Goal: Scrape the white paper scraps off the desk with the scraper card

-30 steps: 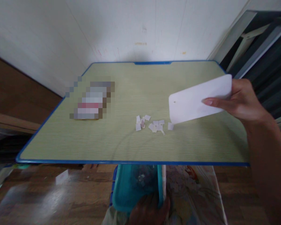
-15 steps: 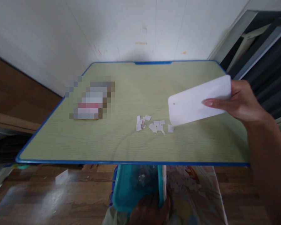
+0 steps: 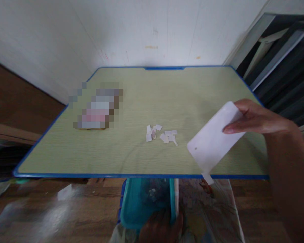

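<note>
My right hand grips a flat white plastic scraper, tilted down toward the near edge of the green table. One small white paper scrap lies at the scraper's lower end, right at the table's blue rim. Several more small paper scraps sit in a loose cluster at mid table, left of the scraper. Below the table's near edge my left hand holds a teal plastic bin with bits of paper inside.
A blurred-out flat object lies on the table's left part. A white wall stands behind the table, and dark slatted frames lean at the right. Wooden floor shows below, with a patterned cloth under the bin.
My right hand swept the scraper from the table's right side down toward the near edge, dragging one paper scrap to the rim. The bin and left hand stayed in place.
</note>
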